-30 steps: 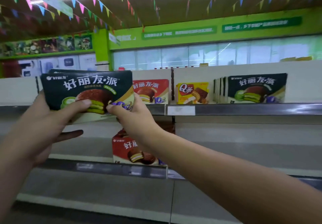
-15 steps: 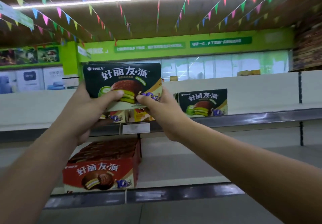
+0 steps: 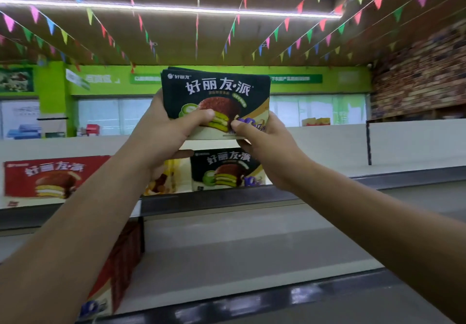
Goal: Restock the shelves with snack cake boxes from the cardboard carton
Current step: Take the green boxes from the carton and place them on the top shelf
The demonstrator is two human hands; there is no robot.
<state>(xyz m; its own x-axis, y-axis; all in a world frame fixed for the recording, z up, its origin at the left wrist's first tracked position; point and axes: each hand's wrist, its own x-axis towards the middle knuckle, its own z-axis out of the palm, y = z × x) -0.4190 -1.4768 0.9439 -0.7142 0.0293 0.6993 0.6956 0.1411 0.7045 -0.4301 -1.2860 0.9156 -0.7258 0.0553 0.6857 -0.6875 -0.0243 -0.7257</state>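
I hold a dark green snack cake box upright in front of me, with a second box edge showing behind it. My left hand grips its lower left side, thumb on the front. My right hand pinches its lower right corner. The held box hovers directly above a matching green box standing on the top shelf. The cardboard carton is out of sight.
A red snack cake box stands at the left of the top shelf, a yellow box partly behind my left wrist. More red boxes sit on the shelf below. Bare shelf runs to the right. Bunting hangs overhead.
The view has swung right and both hands have carried the green box rightwards and higher. It now hangs right above the green box on the top shelf.
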